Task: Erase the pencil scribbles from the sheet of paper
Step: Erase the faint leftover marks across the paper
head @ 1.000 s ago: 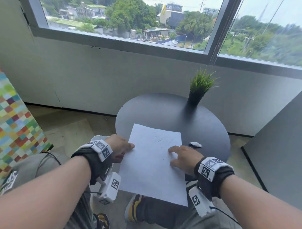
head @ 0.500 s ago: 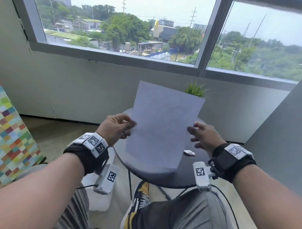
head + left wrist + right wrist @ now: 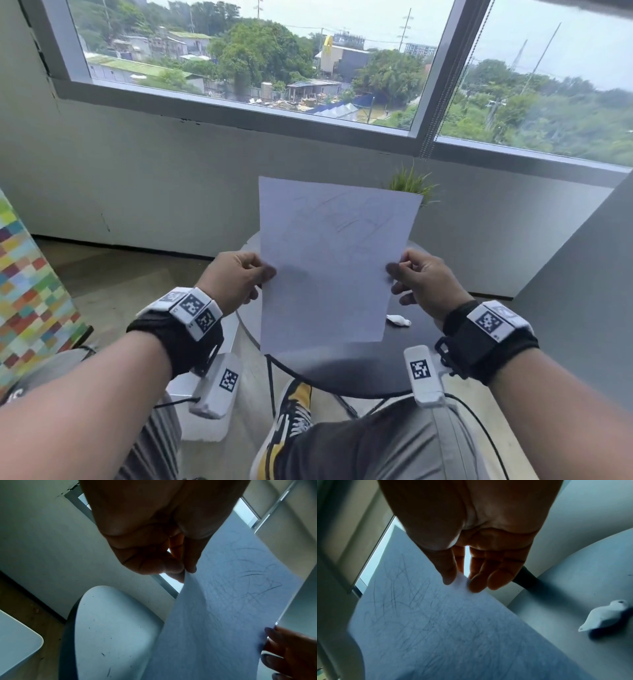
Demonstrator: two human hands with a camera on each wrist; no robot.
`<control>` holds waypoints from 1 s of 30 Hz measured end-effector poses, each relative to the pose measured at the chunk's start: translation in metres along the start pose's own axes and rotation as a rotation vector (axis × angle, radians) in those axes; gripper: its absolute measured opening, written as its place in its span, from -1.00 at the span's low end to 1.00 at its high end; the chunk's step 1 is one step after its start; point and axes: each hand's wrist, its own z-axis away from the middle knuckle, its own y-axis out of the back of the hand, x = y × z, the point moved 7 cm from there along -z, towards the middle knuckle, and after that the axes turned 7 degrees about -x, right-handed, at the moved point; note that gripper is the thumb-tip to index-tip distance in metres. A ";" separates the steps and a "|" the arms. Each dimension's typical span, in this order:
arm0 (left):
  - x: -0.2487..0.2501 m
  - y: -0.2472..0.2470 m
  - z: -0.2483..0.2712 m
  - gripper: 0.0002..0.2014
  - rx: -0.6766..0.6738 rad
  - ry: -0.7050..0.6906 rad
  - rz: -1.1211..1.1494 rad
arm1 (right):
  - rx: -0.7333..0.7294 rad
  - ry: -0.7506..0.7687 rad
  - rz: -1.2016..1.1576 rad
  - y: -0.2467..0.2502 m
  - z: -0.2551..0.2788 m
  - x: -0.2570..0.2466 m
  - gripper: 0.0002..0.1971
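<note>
1. Head view, background: grey wall under a wide window (image 3: 260,65) filling the top of the frame, trees and roofs outside; patchwork-coloured panel (image 3: 24,284) at the left edge.
2. Head view, centre: sheet of paper (image 3: 329,274) held upright in the air above a round dark table (image 3: 359,373); faint pencil scribbles (image 3: 346,219) in its upper half.
3. Head view, left hand (image 3: 233,281): left of centre, thumb and curled fingers pinching the sheet's left edge.
4. Head view, right hand (image 3: 421,281): right of centre, thumb and fingers pinching the right edge.
5. Head view, other items: white eraser (image 3: 398,320) lying on the table just right of the sheet's lower corner; green plant (image 3: 412,183) showing behind the sheet's upper right corner; yellow-and-black shoe (image 3: 291,411) at the bottom.
6. Left wrist view: left hand (image 3: 163,536) at top centre, fingertips closed on the paper (image 3: 223,615); scribbles (image 3: 254,582) at right; fingers of the right hand (image 3: 289,654) on the sheet's edge at lower right; table (image 3: 111,628) at lower left.
7. Right wrist view: right hand (image 3: 471,540) at top, thumb and fingers gripping the paper (image 3: 436,628); scribbles (image 3: 399,588) at left; eraser (image 3: 604,616) on the table (image 3: 573,581) at right.
</note>
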 end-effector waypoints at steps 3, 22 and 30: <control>-0.013 -0.008 -0.005 -0.79 -0.026 0.110 0.000 | 0.015 -0.065 0.046 0.008 -0.011 0.018 -0.93; -0.055 -0.032 -0.024 -0.38 -0.191 0.184 -1.020 | -0.264 -0.250 0.962 -0.008 -0.029 0.104 -0.90; -0.072 -0.070 -0.023 -0.25 -0.367 0.041 -1.251 | -0.324 -0.105 0.691 -0.052 -0.033 0.049 -0.90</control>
